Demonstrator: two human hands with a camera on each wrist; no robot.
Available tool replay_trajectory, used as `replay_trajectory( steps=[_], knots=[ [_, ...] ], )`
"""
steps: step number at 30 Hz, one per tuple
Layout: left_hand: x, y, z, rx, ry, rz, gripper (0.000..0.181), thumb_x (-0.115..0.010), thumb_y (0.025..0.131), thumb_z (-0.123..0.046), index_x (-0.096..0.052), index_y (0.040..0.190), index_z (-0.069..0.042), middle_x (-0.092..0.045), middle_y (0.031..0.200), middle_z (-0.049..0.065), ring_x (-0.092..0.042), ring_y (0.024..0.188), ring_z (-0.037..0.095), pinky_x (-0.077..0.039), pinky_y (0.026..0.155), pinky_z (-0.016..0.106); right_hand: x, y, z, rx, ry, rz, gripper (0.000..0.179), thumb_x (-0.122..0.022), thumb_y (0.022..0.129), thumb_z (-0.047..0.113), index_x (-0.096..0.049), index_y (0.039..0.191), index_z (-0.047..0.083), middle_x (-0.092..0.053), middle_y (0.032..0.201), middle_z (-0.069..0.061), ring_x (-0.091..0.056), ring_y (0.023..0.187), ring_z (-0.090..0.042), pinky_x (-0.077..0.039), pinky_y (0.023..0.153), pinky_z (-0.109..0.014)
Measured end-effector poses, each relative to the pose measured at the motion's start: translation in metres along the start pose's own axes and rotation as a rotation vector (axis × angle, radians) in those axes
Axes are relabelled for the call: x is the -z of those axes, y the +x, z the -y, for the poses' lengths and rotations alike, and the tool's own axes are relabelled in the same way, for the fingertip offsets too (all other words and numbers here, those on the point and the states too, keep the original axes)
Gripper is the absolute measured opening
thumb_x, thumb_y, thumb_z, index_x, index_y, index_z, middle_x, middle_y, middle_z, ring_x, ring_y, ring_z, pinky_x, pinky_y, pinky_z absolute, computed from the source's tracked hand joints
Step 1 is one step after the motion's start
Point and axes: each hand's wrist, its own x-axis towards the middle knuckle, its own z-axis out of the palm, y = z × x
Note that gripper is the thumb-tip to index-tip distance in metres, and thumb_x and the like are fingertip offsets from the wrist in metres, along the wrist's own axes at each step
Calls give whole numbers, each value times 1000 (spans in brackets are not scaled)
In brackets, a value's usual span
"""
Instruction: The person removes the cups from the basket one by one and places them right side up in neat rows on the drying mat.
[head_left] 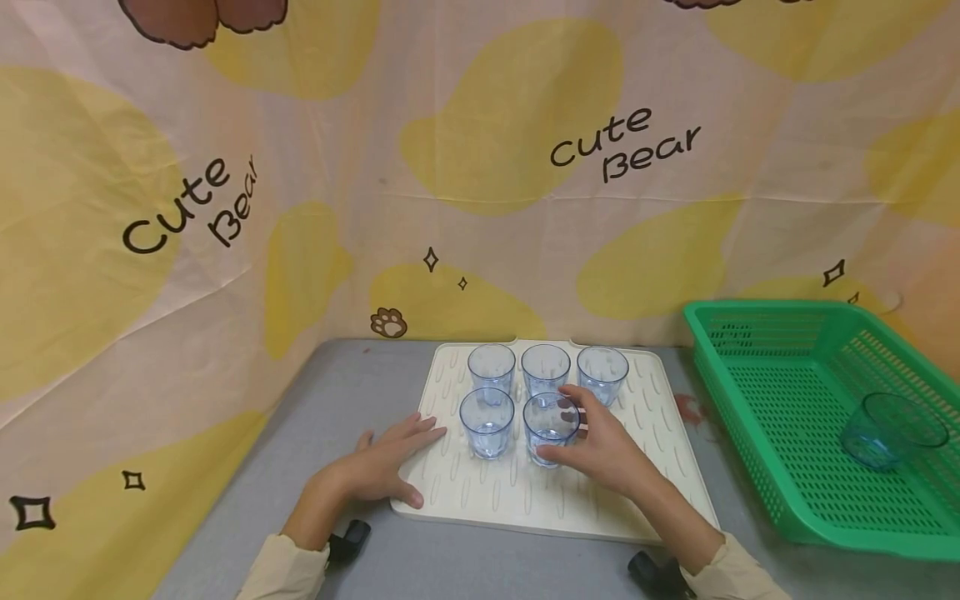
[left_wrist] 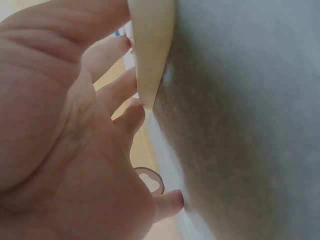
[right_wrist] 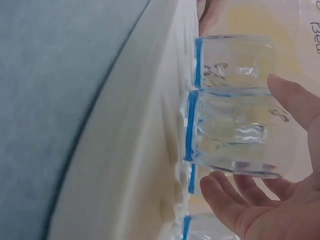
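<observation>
A clear bluish glass (head_left: pixel 551 429) stands upright on the cream ribbed mat (head_left: pixel 517 500), at the right of the front row. My right hand (head_left: pixel 607 446) holds it from the right, thumb on the near side and fingers round the far side. In the right wrist view this glass (right_wrist: pixel 232 132) sits between thumb and fingers. To its left is another glass (head_left: pixel 487 425). Behind stand three more: a left glass (head_left: pixel 491 367), a middle glass (head_left: pixel 546 367) and a right glass (head_left: pixel 602 371). My left hand (head_left: pixel 378 462) rests at the mat's left edge, fingers spread.
On the right stands a green perforated basket (head_left: pixel 806 508) with one glass (head_left: pixel 877 442) lying tilted inside. The grey table (head_left: pixel 360 383) shows around the mat. A patterned curtain (head_left: pixel 480 233) hangs close behind and along the left side.
</observation>
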Motion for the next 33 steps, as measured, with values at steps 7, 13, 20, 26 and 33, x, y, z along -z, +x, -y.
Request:
replay_trajectory(
  steps=[7, 13, 20, 26, 33],
  knots=[
    [0, 0, 0, -8, -9, -6, 99, -85, 68, -38, -38, 154, -25, -25, 166, 3, -12, 156, 32, 1, 108, 82, 13, -10, -1, 44, 22, 3, 97, -87, 74, 36, -33, 151, 12, -50, 145, -16, -54, 130, -39, -46, 107, -51],
    [0, 1, 0, -6, -7, -18, 99, -86, 67, -38, -39, 154, -25, -26, 166, 4, -12, 156, 32, 0, 108, 81, 25, -25, -2, 146, -18, -35, 94, -85, 77, 34, -33, 150, 9, -51, 143, -16, -53, 130, -38, -46, 106, -53],
    [0, 0, -1, -9, -3, -23, 99, -86, 67, -38, -39, 153, -26, -27, 165, 3, -13, 156, 31, -1, 108, 81, 40, -42, 1, 242, -94, -84, 92, -84, 77, 41, -34, 151, 15, -50, 146, -8, -52, 132, -30, -48, 104, -48],
    [-1, -1, -4, 25, 10, -17, 98, -86, 67, -39, -39, 153, -29, -27, 165, -1, -12, 156, 30, -2, 109, 80, 66, -60, 5, 273, -148, -126, 91, -83, 79, 40, -34, 151, 15, -48, 148, -6, -50, 134, -29, -48, 102, -40],
    [-2, -1, -4, 48, 13, -11, 99, -86, 67, -38, -37, 154, -31, -24, 166, -3, -10, 157, 28, -1, 110, 80, 104, -74, 7, 196, -207, -171, 96, -83, 79, 38, -28, 155, 20, -46, 150, -12, -56, 125, -42, -51, 93, -50]
  ],
)
